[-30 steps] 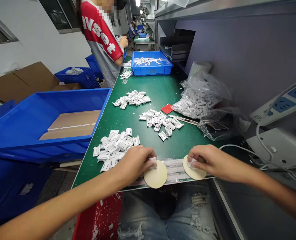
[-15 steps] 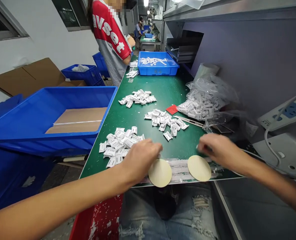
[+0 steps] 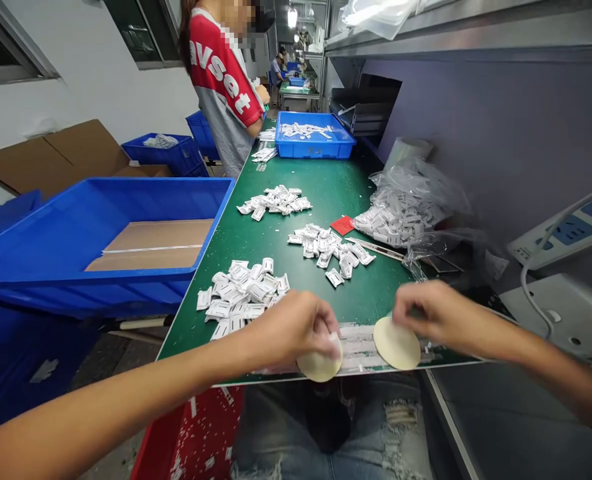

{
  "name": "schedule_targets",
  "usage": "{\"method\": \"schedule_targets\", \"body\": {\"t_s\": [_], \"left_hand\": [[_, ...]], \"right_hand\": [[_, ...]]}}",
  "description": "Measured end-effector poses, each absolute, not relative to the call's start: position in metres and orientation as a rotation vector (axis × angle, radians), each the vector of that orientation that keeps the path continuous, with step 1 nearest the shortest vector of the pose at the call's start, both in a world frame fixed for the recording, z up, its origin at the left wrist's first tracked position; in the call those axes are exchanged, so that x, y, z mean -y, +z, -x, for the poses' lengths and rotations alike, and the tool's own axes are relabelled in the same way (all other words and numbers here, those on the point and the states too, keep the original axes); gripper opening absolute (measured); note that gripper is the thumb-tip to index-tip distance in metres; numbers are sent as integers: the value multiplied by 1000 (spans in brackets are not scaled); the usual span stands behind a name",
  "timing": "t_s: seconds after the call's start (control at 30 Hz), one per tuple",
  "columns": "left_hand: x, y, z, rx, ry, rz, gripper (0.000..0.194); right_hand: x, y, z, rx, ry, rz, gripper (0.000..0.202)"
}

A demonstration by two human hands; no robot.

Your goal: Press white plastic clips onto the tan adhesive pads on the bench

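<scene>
Two round cream-coloured discs lie side by side at the table's front edge. My left hand [image 3: 309, 327] is over the left disc [image 3: 320, 368], fingers pinched together and blurred. Something small and whitish shows at its fingertips, too smeared to name. At the right disc [image 3: 397, 345], my right hand [image 3: 429, 310] has its thumb and fingers closed just above the upper edge; what they hold, if anything, is hidden. Beside my left wrist lies a pile of small white plastic pieces [image 3: 243, 291] with dark slots. Two similar heaps, a middle heap [image 3: 329, 248] and a farther heap [image 3: 277, 201], lie beyond.
A clear bag of white pieces [image 3: 401, 213] lies right, near a red square [image 3: 343, 225] and a thin metal-looking strip [image 3: 379, 249]. A blue tray [image 3: 316, 151] stands at the back. A large blue bin [image 3: 126, 277] is left. A co-worker [image 3: 226, 93] stands beyond it.
My left hand has moved right and down onto the left disc. My right hand has come down to the right disc's upper edge. The view has shifted slightly.
</scene>
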State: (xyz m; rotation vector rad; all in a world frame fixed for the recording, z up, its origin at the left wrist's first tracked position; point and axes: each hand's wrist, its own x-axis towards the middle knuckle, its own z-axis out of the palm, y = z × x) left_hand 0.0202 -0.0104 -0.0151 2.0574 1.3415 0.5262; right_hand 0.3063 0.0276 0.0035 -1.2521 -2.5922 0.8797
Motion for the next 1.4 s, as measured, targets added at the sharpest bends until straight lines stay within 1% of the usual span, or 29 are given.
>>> {"method": "schedule_targets", "body": {"t_s": [0.13,0.23,0.3,0.33,0.4,0.47,0.53,0.6,0.63,0.7,0.8,0.83,0.97,1.07,1.1,1.17,1.23,1.33,1.4], "left_hand": [[15,-15,-23,-1391,544,-2116,6],[15,-16,-23,-1412,530,-2165,6],[14,-16,-21,-1431,493,-2203,4],[13,-15,-20,-1451,480,-2223,5],[16,-12,-20,-1494,461,-2264,12],[24,-9,-23,-1500,395,-2298,16],[38,-6,-25,-1384,278,-2252,12],[50,-3,-27,-1151,173,-2108,7],[53,-2,-27,-1064,158,-2034,7],[52,0,-26,-1086,200,-1979,12],[35,0,-22,-1400,347,-2051,10],[29,-1,-21,-1462,379,-2100,8],[15,-10,-13,-1541,359,-2378,5],[17,-10,-2,-1665,368,-2444,21],[19,-7,1,-1686,420,-2440,24],[29,2,2,-1670,606,-2336,21],[42,12,-2,-1603,855,-2032,17],[63,16,-14,-1477,1124,-1391,23],[73,10,-22,-1360,1230,-1035,29]], "right_hand": [[-23,-1,-307,2653,595,1234,19],[-23,-3,-307,2725,545,1151,16],[-25,-2,-308,2792,437,1095,14],[-27,-2,-308,2797,354,1108,15],[-23,-1,-308,2776,223,1162,19],[-8,-2,-304,2822,294,1085,20],[18,-5,-298,2902,536,878,19],[41,-6,-293,2863,826,746,14],[46,-6,-292,2804,911,762,11],[43,-3,-293,2683,954,907,9],[12,3,-299,2494,747,1275,16],[1,3,-301,2469,699,1326,16],[-17,-3,-310,2626,585,1230,14],[-13,-8,-317,2546,256,1318,20],[-9,-9,-318,2482,210,1353,20],[-1,-8,-316,2329,336,1400,17],[10,-8,-308,2089,715,1419,11],[25,-9,-288,1569,1364,1336,26],[33,-9,-273,1249,1677,1215,33]]}}
